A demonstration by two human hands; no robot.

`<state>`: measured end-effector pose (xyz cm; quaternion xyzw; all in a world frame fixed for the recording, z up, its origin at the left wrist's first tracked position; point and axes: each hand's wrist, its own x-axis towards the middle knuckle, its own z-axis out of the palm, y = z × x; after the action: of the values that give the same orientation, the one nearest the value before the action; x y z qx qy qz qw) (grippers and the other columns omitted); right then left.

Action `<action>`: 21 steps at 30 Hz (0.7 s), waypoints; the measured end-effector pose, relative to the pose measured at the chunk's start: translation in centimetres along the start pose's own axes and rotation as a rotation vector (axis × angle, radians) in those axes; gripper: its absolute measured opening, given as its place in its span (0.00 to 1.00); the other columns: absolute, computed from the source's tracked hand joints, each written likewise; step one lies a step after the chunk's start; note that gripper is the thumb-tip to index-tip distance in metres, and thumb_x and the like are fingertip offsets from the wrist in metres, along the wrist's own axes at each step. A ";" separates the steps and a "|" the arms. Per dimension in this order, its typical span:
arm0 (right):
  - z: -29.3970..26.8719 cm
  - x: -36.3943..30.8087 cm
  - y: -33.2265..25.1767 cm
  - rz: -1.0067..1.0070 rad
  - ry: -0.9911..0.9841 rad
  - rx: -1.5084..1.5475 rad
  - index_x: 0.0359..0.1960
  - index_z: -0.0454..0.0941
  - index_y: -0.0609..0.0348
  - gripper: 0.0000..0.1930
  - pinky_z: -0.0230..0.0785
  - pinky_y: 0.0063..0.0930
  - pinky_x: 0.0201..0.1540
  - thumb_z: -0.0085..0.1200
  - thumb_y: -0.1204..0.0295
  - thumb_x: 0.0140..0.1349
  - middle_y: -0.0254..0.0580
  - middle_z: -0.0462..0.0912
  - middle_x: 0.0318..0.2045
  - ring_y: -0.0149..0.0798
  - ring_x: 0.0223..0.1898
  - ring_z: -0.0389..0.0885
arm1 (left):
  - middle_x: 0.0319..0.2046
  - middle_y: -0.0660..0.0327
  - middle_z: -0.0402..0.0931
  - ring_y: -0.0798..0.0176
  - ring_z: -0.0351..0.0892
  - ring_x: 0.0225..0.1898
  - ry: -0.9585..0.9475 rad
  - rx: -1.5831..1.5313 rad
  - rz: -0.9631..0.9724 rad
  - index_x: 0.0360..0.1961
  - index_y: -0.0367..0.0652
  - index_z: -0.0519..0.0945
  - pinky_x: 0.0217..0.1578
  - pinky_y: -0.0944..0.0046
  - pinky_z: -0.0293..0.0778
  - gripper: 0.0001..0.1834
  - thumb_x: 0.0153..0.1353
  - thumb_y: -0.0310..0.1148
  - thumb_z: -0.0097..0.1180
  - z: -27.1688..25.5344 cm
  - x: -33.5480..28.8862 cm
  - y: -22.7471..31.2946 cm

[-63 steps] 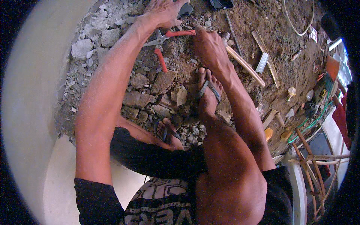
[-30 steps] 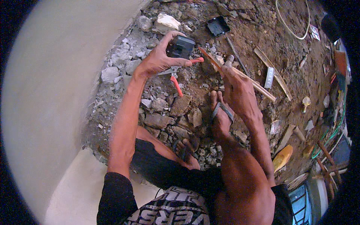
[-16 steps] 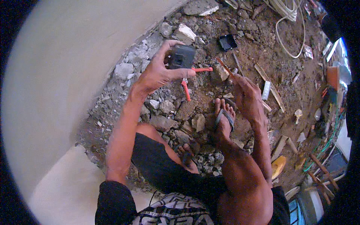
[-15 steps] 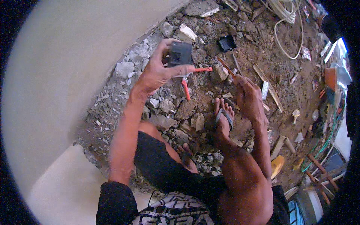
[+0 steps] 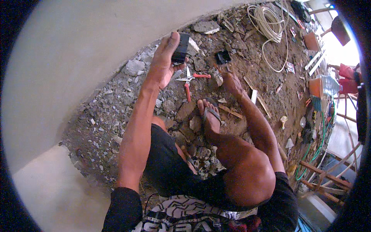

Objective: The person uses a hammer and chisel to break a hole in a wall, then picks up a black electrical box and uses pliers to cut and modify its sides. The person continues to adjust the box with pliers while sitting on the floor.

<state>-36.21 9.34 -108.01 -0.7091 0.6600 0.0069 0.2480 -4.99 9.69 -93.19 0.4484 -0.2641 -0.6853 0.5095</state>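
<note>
Holding, left hand point(image 5: 164, 65): one black box point(image 5: 181, 48), raised above the ground near the foot of the wall point(image 5: 89, 50). Thumb lies along the box's left side; fingertips show at its lower right edge; the grip is as wide as the box.

Right hand point(image 5: 232, 83): reaching forward, low, just beside a second item, one open box point(image 5: 223, 57), black, hollow side showing, set on the dirt. Fingers bunched, tips blurred; I cannot tell whether they touch that box or hold anything.

Snips point(image 5: 187, 79), one pair: red handles, spread apart, lying on the stones between the two hands, below the black box, held by neither.

Stick point(image 5: 234, 112), one: pale wood, between the right foot and the right forearm. Sandal point(image 5: 211, 110), one: grey straps, on that foot.

Lath point(image 5: 264, 104), one: slanting, right of the forearm. White strip point(image 5: 254, 96), one: just beside the lath.

Hose point(image 5: 266, 27), one coil: cream, beyond the open box, a loose loop trailing.

Rubble point(image 5: 185, 111), assorted: grey and brown, along the wall and about the feet.
</note>
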 end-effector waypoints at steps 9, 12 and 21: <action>5.2 0.7 -2.4 -0.092 0.034 0.073 0.49 0.79 0.51 0.18 0.74 0.50 0.42 0.61 0.62 0.57 0.51 0.80 0.40 0.59 0.43 0.81 | 0.40 0.60 0.78 0.60 0.81 0.36 0.105 -0.136 -0.146 0.49 0.49 0.75 0.34 0.57 0.79 0.28 0.60 0.60 0.60 -4.1 1.4 -1.6; 5.9 0.8 -2.2 -0.095 0.088 0.003 0.53 0.78 0.49 0.22 0.74 0.49 0.43 0.63 0.63 0.55 0.51 0.79 0.42 0.57 0.45 0.80 | 0.43 0.58 0.78 0.56 0.81 0.41 0.046 -0.149 -0.178 0.51 0.49 0.74 0.39 0.52 0.80 0.23 0.64 0.52 0.58 -5.1 1.4 -2.1; 7.5 3.5 -2.1 -0.266 0.340 -0.174 0.60 0.71 0.56 0.32 0.64 0.50 0.57 0.65 0.59 0.54 0.50 0.73 0.53 0.57 0.58 0.69 | 0.49 0.59 0.77 0.58 0.79 0.51 0.025 -0.035 -0.127 0.52 0.48 0.72 0.53 0.51 0.75 0.18 0.64 0.39 0.57 -3.5 2.2 -3.0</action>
<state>-31.42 8.82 -115.10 -0.7995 0.5901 -0.0886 0.0697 -3.48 9.02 -98.02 0.4637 -0.2166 -0.7152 0.4759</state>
